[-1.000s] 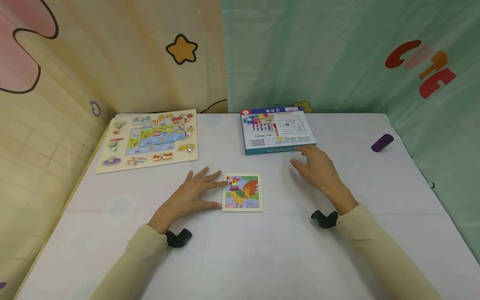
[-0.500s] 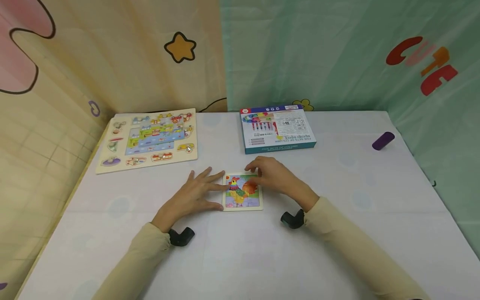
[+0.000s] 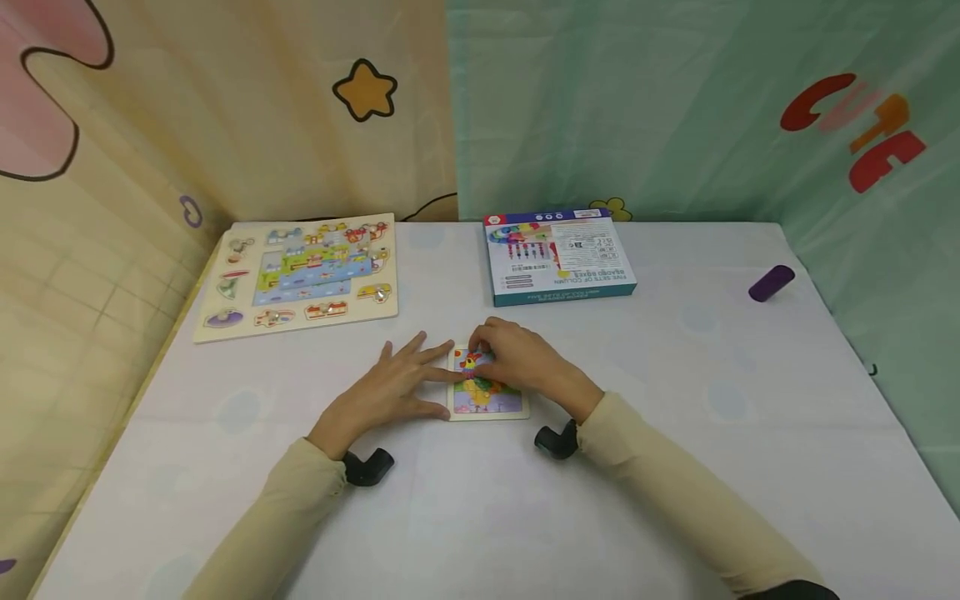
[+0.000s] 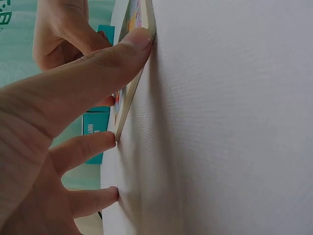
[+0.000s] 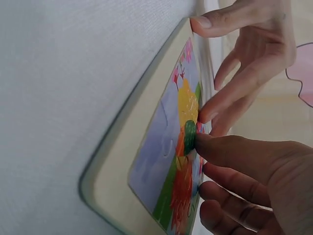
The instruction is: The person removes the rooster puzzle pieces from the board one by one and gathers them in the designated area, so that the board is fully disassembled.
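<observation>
A small square rooster jigsaw puzzle [image 3: 487, 403] in a pale frame lies on the white table, its left edge beside my left hand [image 3: 386, 396]. The left fingers are spread, and the thumb [image 4: 137, 39] touches the frame's near left corner. My right hand [image 3: 525, 358] reaches over the puzzle's upper part with bent fingers. Its thumb [image 5: 208, 144] touches the picture by the green wing, and the other fingertips sit near the far edge. The hand covers much of the tail. I cannot tell whether a puzzle piece is pinched there.
A large wooden peg puzzle board [image 3: 300, 325] with vehicle pieces lies at the back left. Behind the rooster puzzle is a flat box [image 3: 562, 258] with printed sides. A dark purple cylinder [image 3: 771, 283] lies at the far right. Curtains [image 3: 600, 108] enclose the table's back and sides.
My right hand has come left from beside the box, first over the rooster's tail, then farther left toward its head. The left hand has stayed at the puzzle's left edge.
</observation>
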A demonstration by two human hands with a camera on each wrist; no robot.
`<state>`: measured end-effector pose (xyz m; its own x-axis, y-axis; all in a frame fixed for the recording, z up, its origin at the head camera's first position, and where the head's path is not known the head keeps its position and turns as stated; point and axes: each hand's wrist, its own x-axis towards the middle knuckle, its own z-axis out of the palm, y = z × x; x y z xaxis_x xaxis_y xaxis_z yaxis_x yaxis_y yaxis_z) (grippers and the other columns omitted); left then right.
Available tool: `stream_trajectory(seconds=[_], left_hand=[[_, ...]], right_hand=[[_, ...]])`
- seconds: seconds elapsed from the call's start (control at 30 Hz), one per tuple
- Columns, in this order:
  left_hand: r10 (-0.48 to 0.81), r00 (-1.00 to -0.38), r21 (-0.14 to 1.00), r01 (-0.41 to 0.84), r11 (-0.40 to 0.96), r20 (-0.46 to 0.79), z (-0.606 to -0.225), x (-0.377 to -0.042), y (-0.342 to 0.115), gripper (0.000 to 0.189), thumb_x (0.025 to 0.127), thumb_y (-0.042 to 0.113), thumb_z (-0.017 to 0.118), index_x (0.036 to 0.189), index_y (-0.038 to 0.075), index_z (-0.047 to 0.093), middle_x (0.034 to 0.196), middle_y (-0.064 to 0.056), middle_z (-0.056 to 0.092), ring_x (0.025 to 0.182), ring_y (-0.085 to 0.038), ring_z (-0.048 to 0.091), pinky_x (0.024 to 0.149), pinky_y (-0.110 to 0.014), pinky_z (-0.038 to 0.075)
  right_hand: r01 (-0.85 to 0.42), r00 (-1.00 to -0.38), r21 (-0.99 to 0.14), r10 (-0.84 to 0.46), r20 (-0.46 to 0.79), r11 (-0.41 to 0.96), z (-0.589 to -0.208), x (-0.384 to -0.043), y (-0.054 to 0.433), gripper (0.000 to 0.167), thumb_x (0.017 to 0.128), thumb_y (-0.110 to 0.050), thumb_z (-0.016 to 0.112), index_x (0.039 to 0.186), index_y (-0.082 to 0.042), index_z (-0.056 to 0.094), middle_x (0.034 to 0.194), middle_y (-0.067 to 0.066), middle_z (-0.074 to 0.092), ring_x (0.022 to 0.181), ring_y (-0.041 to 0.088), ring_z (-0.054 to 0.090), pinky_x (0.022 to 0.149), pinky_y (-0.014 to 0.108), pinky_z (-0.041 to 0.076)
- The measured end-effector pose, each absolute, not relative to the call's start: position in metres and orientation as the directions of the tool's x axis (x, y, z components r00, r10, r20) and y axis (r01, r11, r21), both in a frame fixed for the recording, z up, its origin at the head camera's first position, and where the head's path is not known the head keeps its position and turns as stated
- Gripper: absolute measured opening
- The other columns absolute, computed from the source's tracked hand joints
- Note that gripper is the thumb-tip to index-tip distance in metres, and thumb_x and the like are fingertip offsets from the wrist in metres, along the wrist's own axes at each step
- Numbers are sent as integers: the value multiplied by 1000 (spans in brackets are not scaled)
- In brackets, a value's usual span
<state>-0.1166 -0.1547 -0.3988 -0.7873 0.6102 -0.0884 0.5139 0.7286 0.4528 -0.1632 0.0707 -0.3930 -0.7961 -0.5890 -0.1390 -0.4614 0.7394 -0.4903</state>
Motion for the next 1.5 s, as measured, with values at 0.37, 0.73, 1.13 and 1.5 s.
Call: stream_trajectory(seconds=[0.37, 0.73, 1.13, 1.5], left_hand=[[627, -774, 451, 531, 717, -85, -401, -117, -154, 49, 77, 43, 81, 123, 31, 71, 156, -9, 37, 143, -52, 17, 98, -83, 13], [634, -766, 454, 529, 717, -108, -397, -118, -153, 47, 79, 41, 80, 124, 30, 70, 157, -9, 34, 144, -52, 14, 99, -82, 12], [629, -770, 471, 518, 714, -107, -398, -117, -155, 47, 79, 41, 80, 124, 30, 70, 156, -8, 35, 144, -51, 14, 98, -82, 11], [622, -775, 468, 510, 721, -114, -397, -117, -153, 48, 78, 41, 80, 124, 31, 70, 156, -7, 35, 144, -50, 14, 99, -82, 11]], right_hand=[[-359, -784, -519, -552, -284, 776, -387, -175, 60, 29, 86, -20, 78, 109, -8, 67, 95, 2, 60, 88, 18, 54, 80, 29, 51], [-335, -763, -585, -577, -291, 738, -385, -178, 62, 29, 85, -15, 78, 107, -4, 64, 94, 3, 60, 87, 18, 54, 81, 28, 50], [-383, -752, -633, -625, -211, 673, -392, -179, 66, 19, 83, -15, 80, 95, -9, 66, 94, 1, 60, 86, 17, 54, 78, 26, 51], [-393, -770, -563, -595, -231, 727, -389, -176, 60, 27, 85, -16, 78, 107, -4, 67, 95, 3, 61, 87, 17, 55, 82, 28, 51]])
